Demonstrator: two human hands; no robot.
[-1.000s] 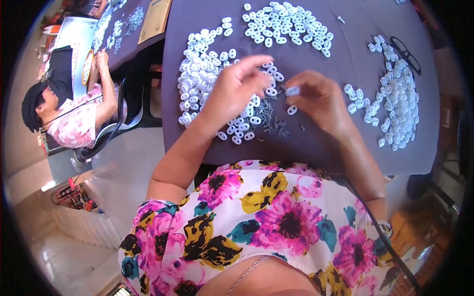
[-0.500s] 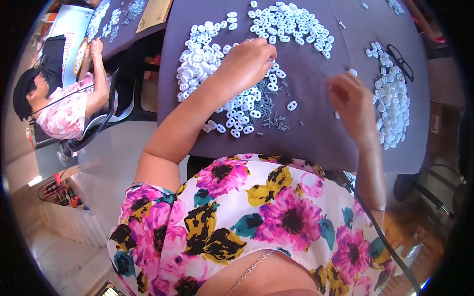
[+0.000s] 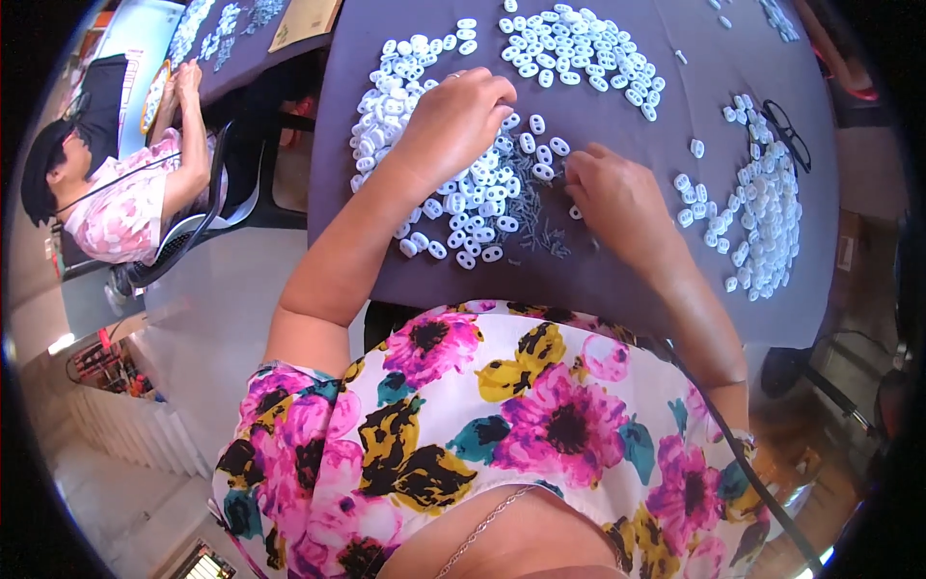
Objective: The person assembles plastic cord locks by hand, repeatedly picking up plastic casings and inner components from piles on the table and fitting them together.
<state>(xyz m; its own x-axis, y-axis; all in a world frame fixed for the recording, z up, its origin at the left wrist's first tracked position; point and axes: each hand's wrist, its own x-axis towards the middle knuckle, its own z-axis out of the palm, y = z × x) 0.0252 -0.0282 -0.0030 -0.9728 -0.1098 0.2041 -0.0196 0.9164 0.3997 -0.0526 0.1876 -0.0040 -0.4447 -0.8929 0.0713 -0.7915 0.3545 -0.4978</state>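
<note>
The left hand [image 3: 465,118] curls over a heap of white pieces [image 3: 475,188]; the right hand [image 3: 617,198] bends its fingers near small screws [image 3: 529,207] lying between both hands. Whether either pinches anything, I cannot tell. A white cluster [image 3: 569,48] sits beyond them, another heap [image 3: 772,207] right of the right hand.

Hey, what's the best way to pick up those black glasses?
Probably pinch the glasses by the thin dark frame's right edge, coming from the right: white pieces crowd the left side, and holding the rim should spare the lenses.
</note>
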